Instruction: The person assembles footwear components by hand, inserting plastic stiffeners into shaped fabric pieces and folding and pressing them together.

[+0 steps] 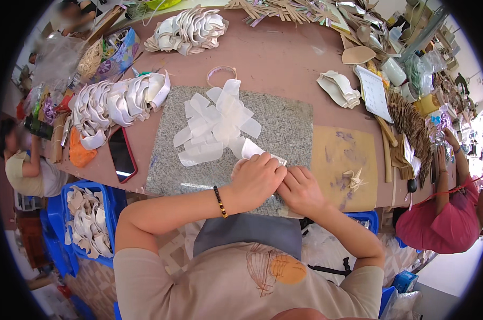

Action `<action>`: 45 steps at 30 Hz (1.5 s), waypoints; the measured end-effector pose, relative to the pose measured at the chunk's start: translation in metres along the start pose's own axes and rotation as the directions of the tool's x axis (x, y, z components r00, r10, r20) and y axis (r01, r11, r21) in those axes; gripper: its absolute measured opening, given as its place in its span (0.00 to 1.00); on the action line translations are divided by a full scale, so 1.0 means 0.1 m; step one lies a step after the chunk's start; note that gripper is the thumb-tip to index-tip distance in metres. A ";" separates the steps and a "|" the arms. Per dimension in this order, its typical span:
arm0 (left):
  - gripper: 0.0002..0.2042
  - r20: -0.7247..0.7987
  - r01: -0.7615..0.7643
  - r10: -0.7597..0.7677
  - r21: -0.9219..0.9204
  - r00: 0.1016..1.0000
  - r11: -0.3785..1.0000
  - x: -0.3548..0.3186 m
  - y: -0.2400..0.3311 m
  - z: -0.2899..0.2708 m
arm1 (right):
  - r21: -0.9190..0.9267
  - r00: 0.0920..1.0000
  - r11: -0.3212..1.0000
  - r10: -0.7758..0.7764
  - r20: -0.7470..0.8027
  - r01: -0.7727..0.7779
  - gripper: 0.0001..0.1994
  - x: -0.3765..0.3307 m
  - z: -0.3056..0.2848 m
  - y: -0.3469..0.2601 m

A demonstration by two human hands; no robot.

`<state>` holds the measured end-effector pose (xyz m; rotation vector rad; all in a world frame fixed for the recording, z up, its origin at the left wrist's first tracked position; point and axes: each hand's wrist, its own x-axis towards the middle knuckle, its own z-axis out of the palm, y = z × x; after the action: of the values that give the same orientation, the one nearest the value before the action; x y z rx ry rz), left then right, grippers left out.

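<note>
1. Left hand [258, 178] has its fingers bent and gripping a white piece [251, 149]; right hand [303, 189] curls in beside it, fingertips at the piece's right end, though the overlap hides whether it grips too. The white piece is over the near half of the slab, just below the translucent strips.
2. Far left, a blue basket [63, 205] full of pale offcuts sits lower than the table [284, 58], beyond its edge.
3. Nearer, a row of curved white pieces [121, 101] lies on the table, with an orange bag [82, 148] beside it and a dark phone [123, 154] with a red rim close to the slab's left edge.
4. At centre, overlapping translucent strips [220, 117] lie on the grey speckled slab [289, 120]; its surface shows from them to its right edge. A tape roll [220, 68] lies near its far edge, and brown tabletop stretches beyond.
5. Right of the slab, a yellowish board [337, 146] reaches toward the table's near edge, bearing dark smudges and a pale star-shaped thing [354, 180].
6. Farther right, a white sheet [373, 90] carries writing too small to read; a curved white form [338, 89] lies just left of it.
</note>
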<state>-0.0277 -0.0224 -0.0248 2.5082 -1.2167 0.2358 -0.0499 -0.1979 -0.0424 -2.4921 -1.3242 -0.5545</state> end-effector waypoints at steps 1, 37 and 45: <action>0.07 0.052 0.019 -0.020 0.025 0.998 1.000 0.03 -0.01 0.01 | -0.014 0.997 0.997 0.071 0.016 -0.071 0.06 0.01 0.00 -0.03; 0.05 0.416 0.110 -0.024 -0.184 0.909 0.977 0.40 -0.21 0.03 | 0.030 0.111 0.216 0.370 0.922 -0.976 0.16 0.41 -0.17 0.41; 0.05 0.525 0.172 -0.050 -0.186 0.849 0.967 0.52 -0.20 -0.04 | 0.002 0.142 0.391 0.330 0.933 -0.920 0.16 0.44 -0.15 0.54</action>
<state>0.0203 -0.0479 -0.0107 2.4977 -1.1843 -0.6200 0.0143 -0.2014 -0.0126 -2.3280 -0.1259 1.3102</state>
